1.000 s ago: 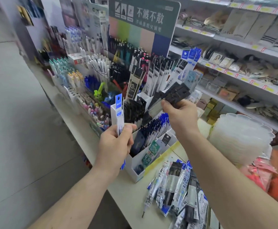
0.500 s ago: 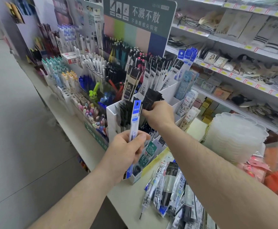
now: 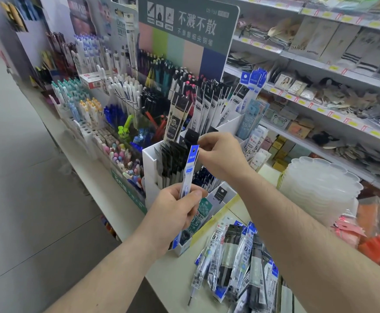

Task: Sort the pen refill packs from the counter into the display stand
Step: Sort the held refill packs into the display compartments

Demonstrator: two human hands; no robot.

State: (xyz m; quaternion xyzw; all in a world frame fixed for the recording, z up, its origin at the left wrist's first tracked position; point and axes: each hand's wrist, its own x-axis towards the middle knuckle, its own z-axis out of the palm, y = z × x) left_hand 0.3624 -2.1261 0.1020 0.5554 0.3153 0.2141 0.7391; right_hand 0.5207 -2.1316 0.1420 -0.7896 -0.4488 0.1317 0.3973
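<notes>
At centre frame, the left hand (image 3: 173, 213) grips a blue-topped refill pack (image 3: 189, 170) upright, fingers curled round its lower half. Just above, the right hand (image 3: 218, 154) pinches that pack's top edge beside the black packs (image 3: 173, 161) standing in the white display stand (image 3: 149, 168). Loose refill packs (image 3: 236, 256) lie heaped on the counter (image 3: 173, 281) at lower right.

You see bright, even shop light with soft shadows; wide-angle bending curves the shelves (image 3: 320, 64) beyond your right hand (image 3: 220, 157), and far goods blur.
</notes>
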